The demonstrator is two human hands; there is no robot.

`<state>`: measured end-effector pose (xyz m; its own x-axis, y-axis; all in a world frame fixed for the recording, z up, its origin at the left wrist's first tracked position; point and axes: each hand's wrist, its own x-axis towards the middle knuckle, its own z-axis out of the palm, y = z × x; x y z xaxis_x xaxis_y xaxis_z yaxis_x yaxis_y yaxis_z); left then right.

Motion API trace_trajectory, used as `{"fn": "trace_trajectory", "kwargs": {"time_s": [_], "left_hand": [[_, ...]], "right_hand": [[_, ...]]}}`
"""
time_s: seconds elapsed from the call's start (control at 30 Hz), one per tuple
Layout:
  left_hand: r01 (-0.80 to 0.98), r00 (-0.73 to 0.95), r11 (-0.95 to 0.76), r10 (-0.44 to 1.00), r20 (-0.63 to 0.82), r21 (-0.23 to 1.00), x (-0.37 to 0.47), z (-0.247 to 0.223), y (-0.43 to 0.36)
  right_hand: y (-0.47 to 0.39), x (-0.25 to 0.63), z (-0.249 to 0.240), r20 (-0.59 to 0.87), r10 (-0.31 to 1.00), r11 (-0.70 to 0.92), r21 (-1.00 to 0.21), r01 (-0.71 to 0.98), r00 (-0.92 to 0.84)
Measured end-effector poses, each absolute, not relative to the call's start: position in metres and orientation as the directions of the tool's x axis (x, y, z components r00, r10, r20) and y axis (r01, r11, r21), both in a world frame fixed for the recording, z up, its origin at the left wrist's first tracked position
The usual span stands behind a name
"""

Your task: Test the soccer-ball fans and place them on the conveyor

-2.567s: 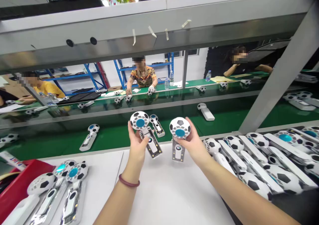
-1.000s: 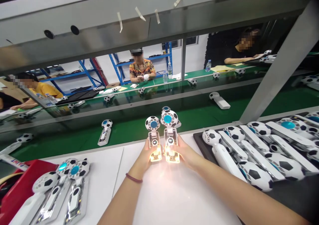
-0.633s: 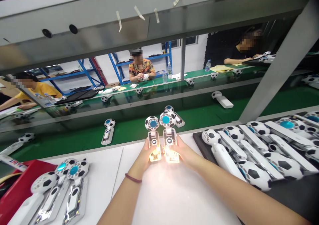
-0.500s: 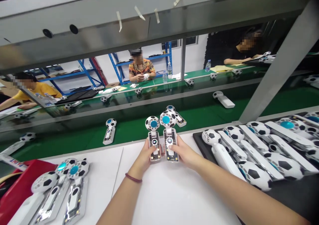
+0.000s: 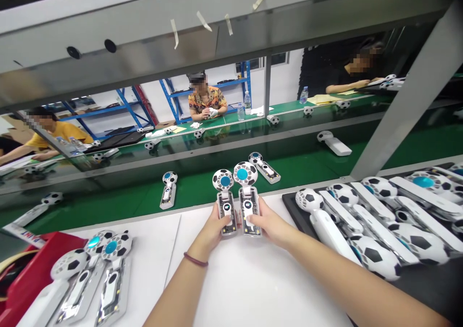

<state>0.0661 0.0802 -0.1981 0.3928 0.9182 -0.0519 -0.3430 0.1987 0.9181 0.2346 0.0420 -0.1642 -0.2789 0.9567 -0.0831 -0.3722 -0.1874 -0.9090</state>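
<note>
**Two football-patterned fans held upright, lights now out**

A white worktop is seen in front of a green conveyor belt, on which loose fans lie. A black tray of finished fans is set to the right; further fans lie at the left beside a red bin. The only writing in view, red letters on a strip at far left, cannot be read. The left fan is clasped by the left hand and the right fan by the right hand, side by side, just above the worktop. The glow seen at their bases a second earlier is gone.
</note>
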Motion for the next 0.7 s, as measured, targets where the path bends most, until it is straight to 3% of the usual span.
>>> {"fn": "trace_trajectory", "kwargs": {"time_s": [0.7], "left_hand": [[-0.320, 0.347, 0.195, 0.935, -0.077, 0.927, 0.0710, -0.1905, 0.0775]], "right_hand": [[0.0443, 0.2357, -0.1718, 0.016, 0.960, -0.068, -0.955, -0.290, -0.279]]}}
